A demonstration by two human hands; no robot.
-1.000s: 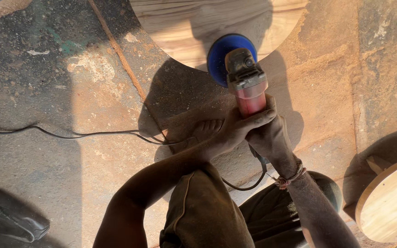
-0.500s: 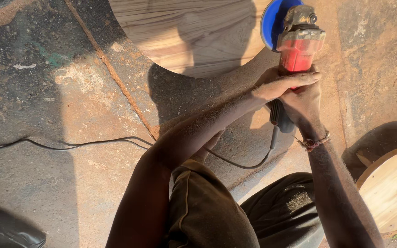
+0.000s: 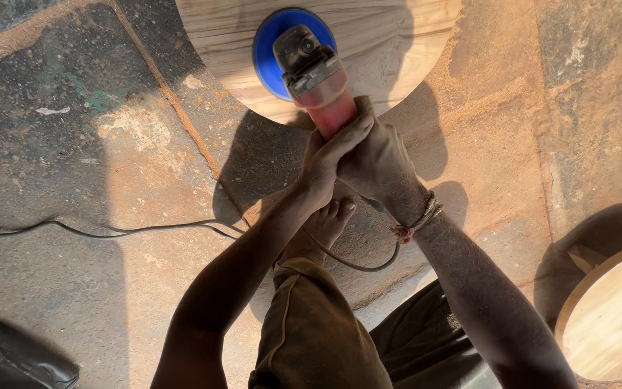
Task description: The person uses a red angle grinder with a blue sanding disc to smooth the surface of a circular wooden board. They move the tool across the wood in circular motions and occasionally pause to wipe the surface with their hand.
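Note:
Both hands grip the red body of an angle grinder [image 3: 316, 79]. Its blue sanding disc [image 3: 271, 47] lies on a round pale wooden board [image 3: 390, 36] at the top of the view. My left hand [image 3: 329, 158] wraps the handle from the left, fingers over it. From the right, my right hand [image 3: 376, 162], with a cord bracelet at the wrist, clasps the same handle. A bare foot [image 3: 325, 223] stands on the ground just below the hands.
A black power cable [image 3: 109, 232] runs across the dusty concrete floor from the left toward the foot. A second round wooden piece [image 3: 613, 317] sits at the lower right. A dark shoe or bag [image 3: 8, 356] lies at the lower left.
The grinder swung from the board's near edge to the right, then back left onto the board. Both hands kept their grip throughout.

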